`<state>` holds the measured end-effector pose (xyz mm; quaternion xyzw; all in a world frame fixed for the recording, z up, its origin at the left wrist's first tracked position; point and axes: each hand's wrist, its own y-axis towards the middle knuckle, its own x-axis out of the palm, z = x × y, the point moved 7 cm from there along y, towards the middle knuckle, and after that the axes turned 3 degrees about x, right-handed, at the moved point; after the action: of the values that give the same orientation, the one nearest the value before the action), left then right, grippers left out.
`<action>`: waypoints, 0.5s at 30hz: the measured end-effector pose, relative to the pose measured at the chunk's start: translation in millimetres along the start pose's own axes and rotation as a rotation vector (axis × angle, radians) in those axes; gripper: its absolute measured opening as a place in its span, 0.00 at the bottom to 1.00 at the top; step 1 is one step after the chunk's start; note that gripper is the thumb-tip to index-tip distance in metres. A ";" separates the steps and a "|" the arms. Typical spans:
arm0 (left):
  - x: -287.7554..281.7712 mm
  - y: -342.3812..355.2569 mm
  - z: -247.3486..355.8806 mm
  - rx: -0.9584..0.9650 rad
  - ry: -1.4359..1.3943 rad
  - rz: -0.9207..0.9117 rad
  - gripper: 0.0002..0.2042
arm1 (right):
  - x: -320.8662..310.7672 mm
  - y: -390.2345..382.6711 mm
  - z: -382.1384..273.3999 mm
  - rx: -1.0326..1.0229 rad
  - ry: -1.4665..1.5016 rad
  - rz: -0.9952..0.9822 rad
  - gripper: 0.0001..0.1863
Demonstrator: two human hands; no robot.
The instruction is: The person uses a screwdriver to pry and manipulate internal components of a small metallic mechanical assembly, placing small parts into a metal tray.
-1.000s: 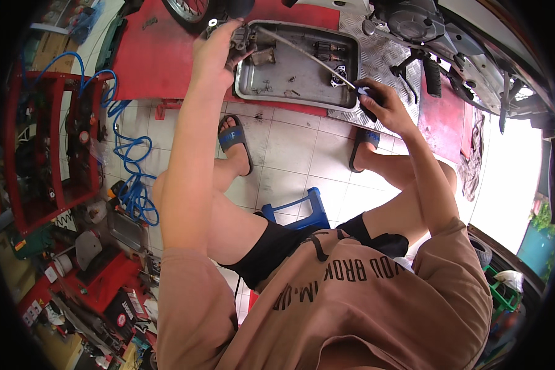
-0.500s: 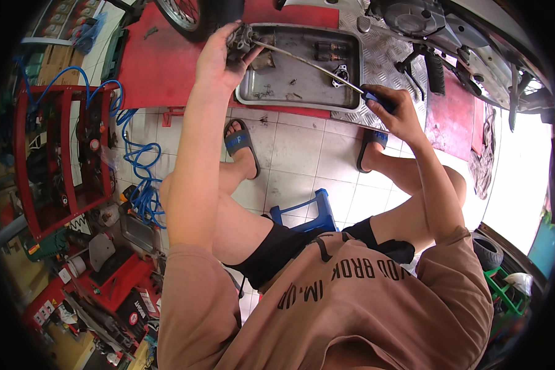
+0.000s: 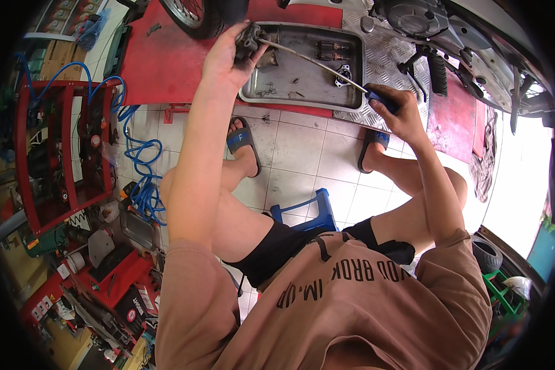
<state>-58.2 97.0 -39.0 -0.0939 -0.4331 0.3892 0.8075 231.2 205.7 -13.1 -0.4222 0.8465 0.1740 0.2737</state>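
My left hand grips a dark, greasy metal engine part above the left end of a grey metal tray. My right hand is wrapped round the blue handle of a long screwdriver. Its shaft slants across the tray, and the tip meets the part in my left hand; the exact contact is too small to make out. Inside the tray lie two dark cylindrical parts, a small flange-like part and several tiny loose pieces.
The tray rests on a red bench with a chequered metal plate. A motorcycle stands at the far right, a spoked wheel at the far left. Between my legs is a blue stool. A blue hose coils beside a red rack.
My left hand and the engine part have shifted slightly to the right. The screwdriver stays against the part, with my right hand almost still.
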 end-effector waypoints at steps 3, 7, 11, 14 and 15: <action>-0.5 -0.6 3.8 0.028 0.001 -0.004 0.07 | 0.0 1.6 -3.4 0.025 -0.005 -0.027 0.16; -2.8 1.9 4.3 0.005 -0.036 -0.032 0.07 | 1.3 2.6 -4.4 0.021 0.000 -0.025 0.16; -2.9 4.3 5.2 0.012 -0.046 -0.064 0.06 | 2.5 2.3 -5.1 0.038 -0.008 -0.039 0.16; -3.9 6.9 5.8 0.002 -0.036 -0.113 0.06 | 4.3 1.7 -2.9 0.051 0.002 -0.053 0.16; -3.1 7.4 5.0 -0.003 -0.037 -0.130 0.06 | 4.4 1.3 -1.0 0.039 0.011 -0.041 0.16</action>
<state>-67.1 98.9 -41.4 -0.0595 -0.4536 0.3371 0.8228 227.7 203.2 -14.9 -0.4350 0.8425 0.1494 0.2806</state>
